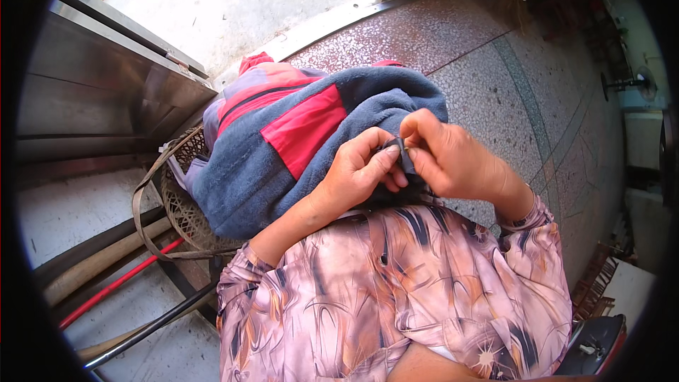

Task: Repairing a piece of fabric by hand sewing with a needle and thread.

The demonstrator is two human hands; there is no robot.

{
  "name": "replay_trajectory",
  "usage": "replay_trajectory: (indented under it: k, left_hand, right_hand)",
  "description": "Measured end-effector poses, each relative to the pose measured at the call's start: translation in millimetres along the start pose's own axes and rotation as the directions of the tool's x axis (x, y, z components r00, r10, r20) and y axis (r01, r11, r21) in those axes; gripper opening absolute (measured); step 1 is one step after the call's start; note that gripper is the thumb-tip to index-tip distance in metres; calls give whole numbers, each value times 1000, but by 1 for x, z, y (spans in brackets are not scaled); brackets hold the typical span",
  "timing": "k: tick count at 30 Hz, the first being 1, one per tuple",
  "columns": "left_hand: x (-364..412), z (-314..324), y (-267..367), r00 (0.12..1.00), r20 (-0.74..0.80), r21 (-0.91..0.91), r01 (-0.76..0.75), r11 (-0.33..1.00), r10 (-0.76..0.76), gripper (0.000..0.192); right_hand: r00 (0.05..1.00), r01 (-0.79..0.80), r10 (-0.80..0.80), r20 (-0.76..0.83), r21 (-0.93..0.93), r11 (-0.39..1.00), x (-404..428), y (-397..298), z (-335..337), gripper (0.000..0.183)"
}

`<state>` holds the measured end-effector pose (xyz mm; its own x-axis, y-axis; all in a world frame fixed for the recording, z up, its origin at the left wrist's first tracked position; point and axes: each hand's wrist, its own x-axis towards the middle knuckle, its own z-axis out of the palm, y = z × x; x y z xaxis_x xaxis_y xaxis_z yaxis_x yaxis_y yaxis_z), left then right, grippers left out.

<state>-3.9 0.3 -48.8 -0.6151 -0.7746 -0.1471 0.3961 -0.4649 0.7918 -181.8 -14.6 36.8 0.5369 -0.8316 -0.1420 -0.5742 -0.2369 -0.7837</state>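
Observation:
A jacket lies spread before me, its blue-grey fleece lining facing up with a red inner pocket and a dark zip along the red edge. Above its near right side, my left hand pinches a small piece of dark cloth between thumb and fingers. My right hand meets it from the other side, with thumb and forefinger closing at the cloth's edge. A tiny yellowish spot shows between the fingertips, too small to name. Whether the dark cloth joins the jacket is hidden by the hands.
A woven basket with a looped handle stands under the jacket's left side. Wooden, red and black poles lie at lower left. A metal door panel rises at left beside a bright doorway. Terrazzo floor stretches right towards a fan.

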Motion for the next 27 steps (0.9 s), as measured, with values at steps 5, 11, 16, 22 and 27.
replay_trajectory:
  k: [5, 11, 16, 22, 27]
  left_hand:
    - [-1, 2, 1, 994, -38, 143, -96, 985, 103, 12]
    - [-6, -3, 2, 998, 13, 100, -57, 993, 56, 20]
    - [-8, 1, 4, 976, -92, 225, -171, 959, 195, 11]
    - [-7, -4, 15, 882, -22, 630, -354, 692, 471, 12]
    - [-5, -13, 16, 844, 90, 664, -447, 599, 529, 12]
  right_hand:
    - [970, 195, -236, -57, -395, 898, -4, -14, 13, 25]
    - [947, 257, -314, -63, -435, 863, -3, -15, 16, 23]
    - [949, 264, -311, -48, -417, 870, -6, -14, 15, 24]
    - [914, 292, -400, -62, -583, 758, -2, -23, 11, 21]
    - [905, 305, -364, -222, -259, 916, 0, -11, 13, 15]
